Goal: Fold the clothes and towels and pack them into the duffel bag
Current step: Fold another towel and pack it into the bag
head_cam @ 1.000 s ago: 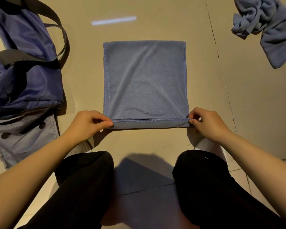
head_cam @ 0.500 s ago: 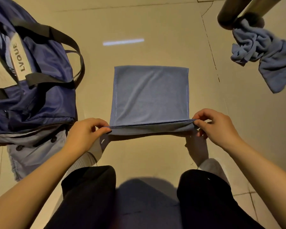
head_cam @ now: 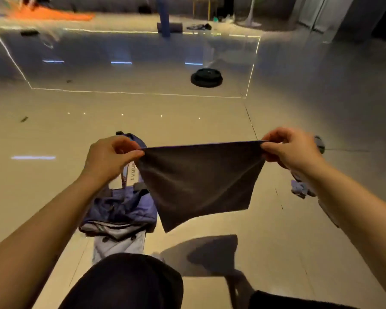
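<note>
While towel hangs | left hand, right hand fingers pinch top corners

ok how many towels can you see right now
2. One towel hangs in the air, pinched at its top corners by the left hand and right hand. A crumpled towel lies on the floor, partly behind the right forearm. Others may be hidden.
</note>
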`<state>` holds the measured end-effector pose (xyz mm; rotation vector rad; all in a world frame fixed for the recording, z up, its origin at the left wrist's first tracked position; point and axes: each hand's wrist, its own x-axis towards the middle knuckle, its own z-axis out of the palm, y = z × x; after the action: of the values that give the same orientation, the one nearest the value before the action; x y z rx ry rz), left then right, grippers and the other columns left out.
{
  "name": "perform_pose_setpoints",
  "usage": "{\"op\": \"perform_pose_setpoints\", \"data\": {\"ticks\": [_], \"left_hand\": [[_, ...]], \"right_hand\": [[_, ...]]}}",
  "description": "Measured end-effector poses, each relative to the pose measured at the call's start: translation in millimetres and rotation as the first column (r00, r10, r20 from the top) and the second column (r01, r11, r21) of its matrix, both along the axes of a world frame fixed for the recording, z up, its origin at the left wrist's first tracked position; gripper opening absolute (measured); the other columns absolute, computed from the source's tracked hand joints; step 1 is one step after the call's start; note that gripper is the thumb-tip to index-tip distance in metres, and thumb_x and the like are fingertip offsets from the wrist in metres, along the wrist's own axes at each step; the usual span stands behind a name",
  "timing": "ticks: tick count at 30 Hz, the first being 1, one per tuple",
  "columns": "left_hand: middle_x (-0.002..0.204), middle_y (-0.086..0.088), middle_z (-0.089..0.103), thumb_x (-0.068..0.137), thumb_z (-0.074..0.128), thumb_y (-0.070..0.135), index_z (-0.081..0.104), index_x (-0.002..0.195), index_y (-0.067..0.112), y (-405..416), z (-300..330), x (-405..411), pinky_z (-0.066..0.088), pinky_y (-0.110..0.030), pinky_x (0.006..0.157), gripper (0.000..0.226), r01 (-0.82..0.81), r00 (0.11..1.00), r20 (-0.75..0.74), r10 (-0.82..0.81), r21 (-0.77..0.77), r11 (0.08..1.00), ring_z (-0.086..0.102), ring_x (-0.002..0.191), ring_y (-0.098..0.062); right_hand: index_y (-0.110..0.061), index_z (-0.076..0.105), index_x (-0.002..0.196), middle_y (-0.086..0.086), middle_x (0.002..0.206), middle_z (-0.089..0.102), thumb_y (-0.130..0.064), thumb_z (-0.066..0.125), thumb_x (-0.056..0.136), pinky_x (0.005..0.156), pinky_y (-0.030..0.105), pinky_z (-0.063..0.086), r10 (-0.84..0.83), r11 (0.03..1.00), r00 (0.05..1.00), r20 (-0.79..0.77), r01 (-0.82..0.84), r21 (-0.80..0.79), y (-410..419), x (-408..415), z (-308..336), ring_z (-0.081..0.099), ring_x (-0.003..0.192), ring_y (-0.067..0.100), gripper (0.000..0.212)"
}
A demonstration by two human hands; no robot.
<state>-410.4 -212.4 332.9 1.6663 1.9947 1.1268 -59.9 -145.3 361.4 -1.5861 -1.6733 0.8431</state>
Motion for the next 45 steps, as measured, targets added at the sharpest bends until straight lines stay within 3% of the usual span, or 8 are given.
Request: {"op": "perform_pose_setpoints", "data": {"ticks": [5, 10, 15, 22, 25, 35, 39, 45], "left_hand": [[0.081, -0.002, 0.067, 0.081, 0.074, 0.014, 0.069, 0.084, 0.019, -49, 75, -37, 0.046, -0.029, 0.076, 0.008, -0.069, 0.981, -0.173, 0.083, 0.087, 0.994, 0.065, 0.081, -0.024], [0.089, -0.006, 0.066, 0.085, 0.070, 0.011, 0.069, 0.093, 0.014, -115, 127, -82, 0.056, -0.044, 0.082, 0.008, -0.186, 0.974, -0.093, 0.207, 0.195, 0.963, 0.064, 0.083, -0.025], [0.091, -0.011, 0.070, 0.085, 0.071, 0.010, 0.069, 0.090, 0.018, -178, 146, -124, 0.054, -0.041, 0.082, 0.010, -0.260, 0.963, -0.026, 0.270, 0.195, 0.946, 0.065, 0.087, -0.027], [0.092, -0.007, 0.069, 0.087, 0.068, 0.011, 0.071, 0.098, 0.013, -223, 148, -131, 0.050, -0.033, 0.082, 0.011, -0.184, 0.969, -0.135, 0.205, 0.157, 0.970, 0.064, 0.090, -0.023], [0.093, -0.007, 0.068, 0.091, 0.063, 0.012, 0.066, 0.096, 0.015, -227, 141, -111, 0.053, -0.037, 0.082, 0.007, -0.147, 0.989, 0.009, 0.147, 0.147, 0.978, 0.063, 0.091, -0.024], [0.078, -0.005, 0.070, 0.088, 0.066, 0.009, 0.068, 0.086, 0.016, -196, 96, -42, 0.057, -0.021, 0.060, 0.007, 0.133, 0.947, 0.296, -0.124, -0.011, 0.991, 0.066, 0.071, -0.012], [0.068, 0.000, 0.068, 0.089, 0.064, 0.014, 0.069, 0.081, 0.014, -141, 68, -20, 0.048, -0.016, 0.052, 0.009, 0.333, 0.920, 0.305, -0.248, -0.270, 0.904, 0.060, 0.057, -0.007], [0.080, -0.003, 0.071, 0.091, 0.065, 0.019, 0.067, 0.088, 0.013, -41, -33, 17, 0.049, -0.024, 0.059, 0.007, 0.357, 0.931, 0.255, -0.262, -0.487, 0.797, 0.062, 0.063, -0.009]], "right_hand": [[-0.014, 0.064, 0.091, 0.010, 0.086, 0.067, -0.006, 0.063, 0.090, 0.063, 0.029, 0.055, 0.071, 0.992, 0.992, 0.104, -0.081, 0.096, -38, -47, 60, 0.066, 0.074, 0.020, 0.009], [-0.011, 0.060, 0.099, 0.012, 0.089, 0.065, -0.008, 0.060, 0.093, 0.057, 0.028, 0.054, 0.140, 0.984, 0.987, -0.084, -0.129, 0.125, -74, -98, 107, 0.067, 0.066, 0.023, 0.007], [-0.011, 0.062, 0.101, 0.009, 0.087, 0.066, -0.011, 0.063, 0.091, 0.066, 0.029, 0.057, 0.262, 0.941, 0.964, -0.034, -0.248, 0.231, -107, -140, 126, 0.069, 0.071, 0.021, 0.010], [-0.009, 0.068, 0.102, 0.007, 0.091, 0.064, -0.010, 0.065, 0.089, 0.066, 0.023, 0.048, 0.259, 0.912, 0.960, 0.110, -0.280, 0.301, -134, -151, 135, 0.062, 0.081, 0.020, 0.013], [-0.013, 0.069, 0.099, 0.006, 0.096, 0.065, -0.013, 0.067, 0.088, 0.074, 0.031, 0.045, 0.181, 0.931, 0.973, 0.140, -0.216, 0.293, -141, -133, 130, 0.059, 0.091, 0.022, 0.011], [-0.013, 0.065, 0.094, 0.006, 0.086, 0.069, -0.009, 0.061, 0.091, 0.055, 0.018, 0.050, 0.332, 0.941, 0.940, 0.080, -0.324, -0.097, -159, -6, 90, 0.066, 0.066, 0.006, 0.007], [-0.009, 0.066, 0.094, 0.007, 0.085, 0.068, -0.009, 0.064, 0.088, 0.055, 0.021, 0.049, 0.255, 0.942, 0.966, 0.036, -0.240, -0.236, -144, 28, 57, 0.062, 0.068, 0.013, 0.006], [-0.002, 0.065, 0.096, 0.016, 0.091, 0.068, -0.006, 0.067, 0.087, 0.054, 0.023, 0.050, 0.079, 0.890, 0.996, 0.039, -0.053, -0.452, -85, 61, -39, 0.061, 0.073, 0.020, 0.010]]}}
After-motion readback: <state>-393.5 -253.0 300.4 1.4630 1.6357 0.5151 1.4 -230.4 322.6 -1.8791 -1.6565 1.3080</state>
